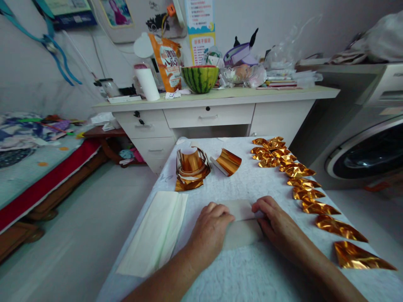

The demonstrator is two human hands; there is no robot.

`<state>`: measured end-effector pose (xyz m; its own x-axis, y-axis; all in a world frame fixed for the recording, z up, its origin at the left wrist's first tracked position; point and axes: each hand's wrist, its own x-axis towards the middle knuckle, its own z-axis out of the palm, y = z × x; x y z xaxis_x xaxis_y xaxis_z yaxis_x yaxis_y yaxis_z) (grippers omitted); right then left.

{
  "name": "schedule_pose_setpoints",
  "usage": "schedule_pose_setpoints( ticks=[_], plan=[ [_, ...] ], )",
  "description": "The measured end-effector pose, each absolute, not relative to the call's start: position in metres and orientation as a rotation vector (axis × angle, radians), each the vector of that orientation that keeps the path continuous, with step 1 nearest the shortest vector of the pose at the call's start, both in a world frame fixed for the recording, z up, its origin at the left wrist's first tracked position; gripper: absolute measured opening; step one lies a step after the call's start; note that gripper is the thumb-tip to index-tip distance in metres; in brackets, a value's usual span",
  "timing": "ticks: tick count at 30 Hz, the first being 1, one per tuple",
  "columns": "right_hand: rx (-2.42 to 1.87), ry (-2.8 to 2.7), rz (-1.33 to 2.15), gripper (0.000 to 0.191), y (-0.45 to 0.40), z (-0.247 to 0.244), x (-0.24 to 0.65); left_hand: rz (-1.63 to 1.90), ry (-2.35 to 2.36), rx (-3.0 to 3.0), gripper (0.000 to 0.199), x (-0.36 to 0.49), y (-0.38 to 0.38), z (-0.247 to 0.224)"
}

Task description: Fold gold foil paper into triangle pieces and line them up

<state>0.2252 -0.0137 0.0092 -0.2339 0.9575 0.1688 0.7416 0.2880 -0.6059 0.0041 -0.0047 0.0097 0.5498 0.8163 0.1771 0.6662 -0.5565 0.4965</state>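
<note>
A pale sheet of paper [242, 235] lies on the cloth-covered table [252, 277] with a crease or folded edge across its middle. My left hand [211, 226] is closed at its left edge, fingers bent down onto the paper. At the right edge, my right hand [274, 219] pinches the paper between thumb and fingers. To the left lies a flat stack of cream paper [154, 235]. Beyond my hands stand a curled pile of gold foil sheets [190, 163] and a single curled gold sheet [231, 161].
Several folded gold foil pieces [341, 226] line the table's right edge. A white desk [208, 115] at the back holds a watermelon half [200, 79], an orange pouch [168, 63] and a white roll [147, 84]. A washing machine [355, 121] stands right, a bed [47, 176] left.
</note>
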Motion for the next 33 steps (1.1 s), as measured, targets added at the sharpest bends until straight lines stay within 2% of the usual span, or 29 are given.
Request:
schedule_pose_setpoints(
  ticks=[10,15,25,28,30,33],
  plan=[
    [-1.295,-2.258,0.725,0.056,-0.021,0.018,0.242,0.519,1.093,2.409,0.04,0.002,-0.003,0.006],
    [-1.273,-2.303,0.776,0.064,-0.026,0.024,0.248,0.483,1.106,2.361,0.032,0.002,-0.005,0.014],
    [-1.235,-2.333,0.64,0.055,-0.031,0.033,0.233,0.431,1.106,2.371,0.027,0.002,-0.007,0.02],
    [-1.261,-2.375,0.617,0.044,-0.03,0.036,0.224,0.424,1.094,2.361,0.024,0.001,-0.008,0.025],
    [-1.266,-2.392,0.645,0.032,-0.028,0.036,0.222,0.417,1.072,2.351,0.032,0.0,-0.009,0.028],
    [-1.282,-2.388,0.694,0.019,-0.025,0.033,0.223,0.416,1.065,2.34,0.059,-0.001,-0.011,0.03]
  ],
)
